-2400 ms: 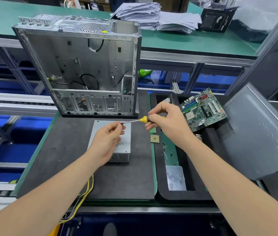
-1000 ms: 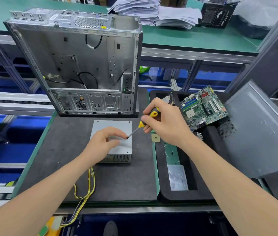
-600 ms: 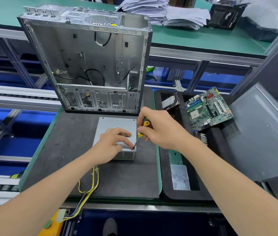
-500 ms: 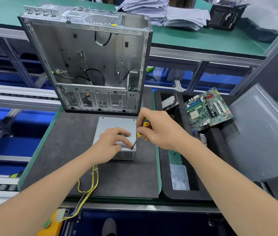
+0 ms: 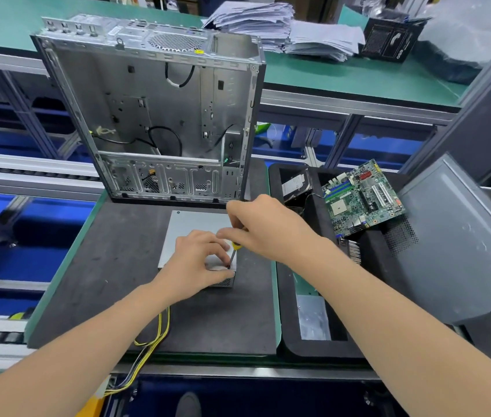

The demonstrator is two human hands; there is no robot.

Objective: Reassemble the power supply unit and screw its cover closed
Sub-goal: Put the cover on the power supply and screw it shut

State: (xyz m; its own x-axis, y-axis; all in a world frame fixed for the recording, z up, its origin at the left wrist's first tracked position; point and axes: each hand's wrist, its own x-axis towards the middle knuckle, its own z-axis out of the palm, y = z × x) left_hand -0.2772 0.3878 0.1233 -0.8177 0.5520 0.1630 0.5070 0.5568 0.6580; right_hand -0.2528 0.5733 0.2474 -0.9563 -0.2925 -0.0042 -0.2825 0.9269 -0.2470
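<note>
Touching one power supply [image 5: 193, 227], one screwdriver [image 5: 235, 247]

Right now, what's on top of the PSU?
The left hand rests on the power supply unit cover; the right hand holds the screwdriver tip-down at its near right corner. Any screw under the tip is covered by the hands.

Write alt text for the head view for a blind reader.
The right hand holds a yellow-handled screwdriver tip-down at the near right corner of a grey power supply unit, which the left hand grips. An open computer case stands behind; a motherboard sits to the right.
</note>
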